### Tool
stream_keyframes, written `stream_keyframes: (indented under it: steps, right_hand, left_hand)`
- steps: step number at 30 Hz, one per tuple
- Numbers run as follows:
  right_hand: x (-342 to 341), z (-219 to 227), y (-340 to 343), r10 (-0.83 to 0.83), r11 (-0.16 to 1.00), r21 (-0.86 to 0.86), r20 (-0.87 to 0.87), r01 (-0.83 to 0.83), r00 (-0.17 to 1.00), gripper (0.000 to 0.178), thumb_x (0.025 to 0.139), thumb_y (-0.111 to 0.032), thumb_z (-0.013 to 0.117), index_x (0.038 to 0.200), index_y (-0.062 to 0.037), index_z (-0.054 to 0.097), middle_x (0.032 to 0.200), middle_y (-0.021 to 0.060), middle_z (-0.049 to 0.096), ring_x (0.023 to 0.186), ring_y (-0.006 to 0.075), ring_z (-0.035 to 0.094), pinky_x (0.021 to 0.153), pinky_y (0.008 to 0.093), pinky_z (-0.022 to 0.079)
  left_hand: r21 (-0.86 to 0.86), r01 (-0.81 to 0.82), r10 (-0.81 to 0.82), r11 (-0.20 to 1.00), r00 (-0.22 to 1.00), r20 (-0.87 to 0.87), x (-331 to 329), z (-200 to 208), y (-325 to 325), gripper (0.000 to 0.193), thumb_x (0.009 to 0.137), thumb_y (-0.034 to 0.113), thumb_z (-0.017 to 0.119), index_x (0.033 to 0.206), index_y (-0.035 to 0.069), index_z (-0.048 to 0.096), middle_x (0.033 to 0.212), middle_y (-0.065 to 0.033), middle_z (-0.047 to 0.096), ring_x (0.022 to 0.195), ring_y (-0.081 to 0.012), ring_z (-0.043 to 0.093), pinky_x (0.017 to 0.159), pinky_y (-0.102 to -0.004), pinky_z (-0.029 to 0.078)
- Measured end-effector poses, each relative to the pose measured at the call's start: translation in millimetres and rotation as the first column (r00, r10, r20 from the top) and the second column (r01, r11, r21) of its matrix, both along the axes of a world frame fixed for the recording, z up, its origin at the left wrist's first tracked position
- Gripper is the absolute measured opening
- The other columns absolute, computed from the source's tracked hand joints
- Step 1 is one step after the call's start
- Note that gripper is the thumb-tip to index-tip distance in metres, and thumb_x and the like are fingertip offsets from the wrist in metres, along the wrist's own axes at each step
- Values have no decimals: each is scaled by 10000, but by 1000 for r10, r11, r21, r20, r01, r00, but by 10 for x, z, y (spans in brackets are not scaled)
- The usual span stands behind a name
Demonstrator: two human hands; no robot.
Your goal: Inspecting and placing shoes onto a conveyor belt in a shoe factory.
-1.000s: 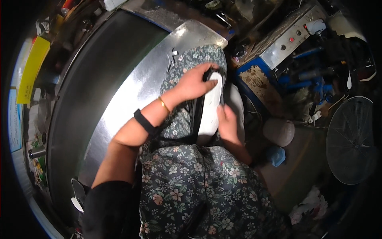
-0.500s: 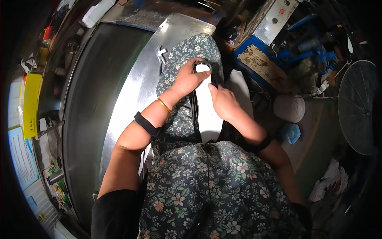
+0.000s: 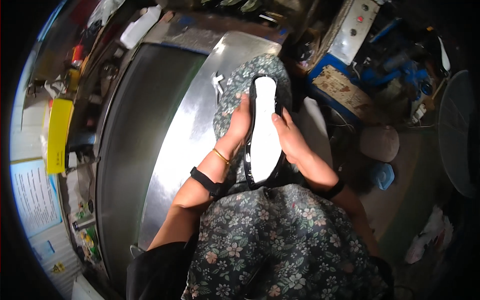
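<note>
A shoe [image 3: 265, 132] with a glossy black upper lies bottom up before me, its long white underside facing me. The narrower end points away and the broader end rests near my lap. My left hand [image 3: 241, 120] is closed on its left edge, with most fingertips hidden beneath. Along the right edge, my right hand [image 3: 292, 137] grips the shoe with the thumb on the white face. Under it a dark floral cloth [image 3: 225, 107] covers part of a shiny metal sheet [image 3: 175, 135]. A small silvery-white tool [image 3: 218, 82] lies on the metal, left of the cloth.
A dark belt-like surface [image 3: 135, 100] runs along the left. Ahead right stand a control box [image 3: 352, 25] with buttons and a blue machine frame [image 3: 320, 62]. A white rounded piece [image 3: 312, 117], a light blue container [image 3: 382, 176] and a fan [image 3: 457, 135] are on the right.
My left hand has left the shoe's far end and now holds its left side. The right hand has gone from its far edge to a side grip. More of the white underside shows.
</note>
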State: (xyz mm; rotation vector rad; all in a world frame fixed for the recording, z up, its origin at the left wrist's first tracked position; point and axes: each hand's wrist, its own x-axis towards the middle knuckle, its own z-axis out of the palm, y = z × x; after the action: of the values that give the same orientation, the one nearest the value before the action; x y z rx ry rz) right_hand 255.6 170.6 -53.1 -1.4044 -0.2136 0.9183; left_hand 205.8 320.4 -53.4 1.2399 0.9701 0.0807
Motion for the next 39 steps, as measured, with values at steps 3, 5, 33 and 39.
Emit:
stream_keyframes:
  steps: [3, 5, 33, 39]
  right_hand:
    - [-144, 281, 84, 104, 967, -248, 143, -66, 984, 664, 1020, -305, 455, 1492, 56, 160, 1362, 252, 490, 1242, 298, 499, 1020, 361, 398]
    - [-241, 415, 123, 213, 923, -367, 240, -115, 947, 661, 1027, -305, 424, 1496, 51, 123, 1397, 278, 441, 1292, 347, 447, 1065, 386, 352]
    - [890, -137, 762, 71, 991, 45, 629, -128, 774, 389, 1032, -280, 380, 1102, 24, 613, 972, 136, 693, 986, 228, 629, 848, 364, 501]
    - [802, -119, 708, 19, 971, 241, -16, -14, 1000, 451, 1061, -348, 326, 1158, -4, 602, 1003, 82, 689, 868, 139, 609, 814, 276, 493]
  left_hand:
    - [562, 621, -214, 547, 753, -623, -31, 474, 17, 609, 1019, 389, 249, 950, -21, 695, 959, -278, 671, 913, -447, 643, 883, -494, 482]
    - [610, 739, -227, 287, 671, -706, -56, 617, 47, 541, 1016, 350, 283, 909, 0, 680, 795, -192, 697, 729, -403, 668, 711, -496, 526]
    - [579, 287, -403, 763, 912, 78, 99, -7, 207, 553, 984, 364, 512, 1303, -83, 447, 1110, -264, 631, 1019, -340, 620, 904, -412, 472]
    - [136, 249, -260, 959, 963, 73, -1082, 52, -389, 825, 901, 306, 704, 1484, -40, 233, 1388, -202, 459, 1282, -260, 452, 1082, -344, 355]
